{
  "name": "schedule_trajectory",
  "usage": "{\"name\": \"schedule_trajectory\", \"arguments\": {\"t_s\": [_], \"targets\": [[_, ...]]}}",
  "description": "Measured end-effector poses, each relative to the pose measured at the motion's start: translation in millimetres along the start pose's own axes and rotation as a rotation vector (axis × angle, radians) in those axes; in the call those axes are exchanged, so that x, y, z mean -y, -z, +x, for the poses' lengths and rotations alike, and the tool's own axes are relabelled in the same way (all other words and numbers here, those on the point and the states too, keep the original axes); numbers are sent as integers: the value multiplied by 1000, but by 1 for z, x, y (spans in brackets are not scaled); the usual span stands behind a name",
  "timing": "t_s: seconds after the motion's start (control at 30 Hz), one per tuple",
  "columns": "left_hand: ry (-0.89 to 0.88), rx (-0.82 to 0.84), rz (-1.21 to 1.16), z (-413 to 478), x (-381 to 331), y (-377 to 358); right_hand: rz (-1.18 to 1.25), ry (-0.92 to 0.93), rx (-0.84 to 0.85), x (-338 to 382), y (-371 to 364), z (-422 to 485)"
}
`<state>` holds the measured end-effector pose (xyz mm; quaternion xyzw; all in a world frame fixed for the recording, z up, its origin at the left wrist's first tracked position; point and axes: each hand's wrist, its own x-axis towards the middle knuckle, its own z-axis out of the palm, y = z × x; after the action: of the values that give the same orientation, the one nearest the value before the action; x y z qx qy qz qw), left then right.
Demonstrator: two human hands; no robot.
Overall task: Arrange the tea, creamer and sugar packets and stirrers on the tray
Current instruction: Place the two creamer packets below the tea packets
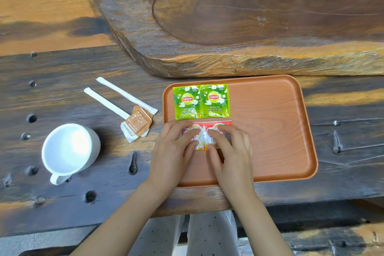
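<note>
The dark, weathered wooden table carries an orange tray, a thick carved wood slab and a white cup. Two paper-wrapped stirrers and brown sugar packets lie left of the tray

One camera, worn on the head

It looks forward and steeply down at the desk from close above; the tray sits right of the middle, and the arms come in from the near edge.

Both hands pressing creamer packets, orange tray
</note>
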<state>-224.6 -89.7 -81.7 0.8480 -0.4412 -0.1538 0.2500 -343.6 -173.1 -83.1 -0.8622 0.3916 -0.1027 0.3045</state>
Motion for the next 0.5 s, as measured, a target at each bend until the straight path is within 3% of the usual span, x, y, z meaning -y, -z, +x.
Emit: {"name": "schedule_trajectory", "arguments": {"t_s": [0.5], "targets": [[-26,-35,0,0,-2,4,177,-21,-55,-1,0,2]]}}
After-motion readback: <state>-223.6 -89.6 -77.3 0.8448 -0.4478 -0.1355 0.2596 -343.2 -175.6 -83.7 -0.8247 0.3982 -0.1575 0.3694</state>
